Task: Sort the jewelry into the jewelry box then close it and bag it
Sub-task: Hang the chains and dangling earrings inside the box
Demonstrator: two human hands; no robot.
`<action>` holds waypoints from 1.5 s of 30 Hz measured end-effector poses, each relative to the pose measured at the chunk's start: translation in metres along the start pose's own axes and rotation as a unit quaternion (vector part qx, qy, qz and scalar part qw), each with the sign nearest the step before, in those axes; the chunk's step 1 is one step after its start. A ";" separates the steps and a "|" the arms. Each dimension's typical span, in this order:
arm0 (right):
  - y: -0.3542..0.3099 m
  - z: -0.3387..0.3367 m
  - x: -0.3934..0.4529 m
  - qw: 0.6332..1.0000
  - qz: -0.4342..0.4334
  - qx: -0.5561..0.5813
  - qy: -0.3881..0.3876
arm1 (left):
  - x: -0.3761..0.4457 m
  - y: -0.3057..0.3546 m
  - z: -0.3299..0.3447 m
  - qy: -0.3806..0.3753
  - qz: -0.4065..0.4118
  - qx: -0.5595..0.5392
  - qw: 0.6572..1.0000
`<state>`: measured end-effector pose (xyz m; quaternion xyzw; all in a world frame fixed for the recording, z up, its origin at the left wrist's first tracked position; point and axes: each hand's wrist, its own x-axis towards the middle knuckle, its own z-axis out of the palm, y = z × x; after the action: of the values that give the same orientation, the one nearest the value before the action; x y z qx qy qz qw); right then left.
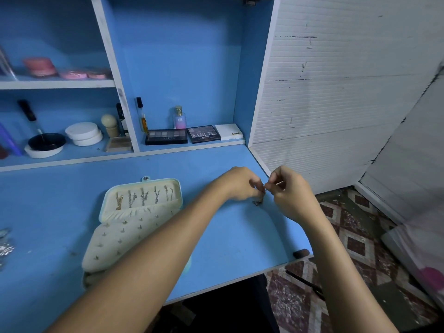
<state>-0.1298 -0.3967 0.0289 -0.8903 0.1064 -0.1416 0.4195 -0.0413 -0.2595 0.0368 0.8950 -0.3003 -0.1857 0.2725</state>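
An open cream jewelry box (134, 219) with a light blue shell lies on the blue desk (228, 236), left of centre. Several chains hang in its upright lid (144, 195), and small studs dot its padded flap. My left hand (240, 183) and my right hand (290, 191) meet near the desk's right edge. Both pinch a thin chain (259, 200) between their fingertips, and its loose end rests bunched on the desk just below them. My left forearm crosses over the lower right part of the box.
Eyeshadow palettes (185, 135), a perfume bottle (179, 118) and white round jars (83, 133) stand on the back shelf. Shiny items (4, 246) lie at the desk's left edge. A dark knob (300, 253) sits at the front right corner, with tiled floor beyond.
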 end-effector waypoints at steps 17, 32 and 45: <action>-0.029 0.017 0.006 0.997 -0.032 0.055 -0.047 | -0.037 -0.020 -0.062 0.025 0.026 0.028 0.999; -0.061 0.056 0.010 0.991 -0.082 0.022 -0.099 | -0.081 -0.040 -0.097 0.093 0.016 0.025 0.995; -0.093 0.078 0.007 0.989 -0.095 0.060 -0.099 | -0.109 -0.066 -0.118 0.113 -0.014 0.002 0.994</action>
<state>-0.0903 -0.2853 0.0547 -0.8793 -0.0292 -0.0977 0.4652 -0.0358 -0.1013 0.1080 0.9150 -0.2554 -0.0869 0.2999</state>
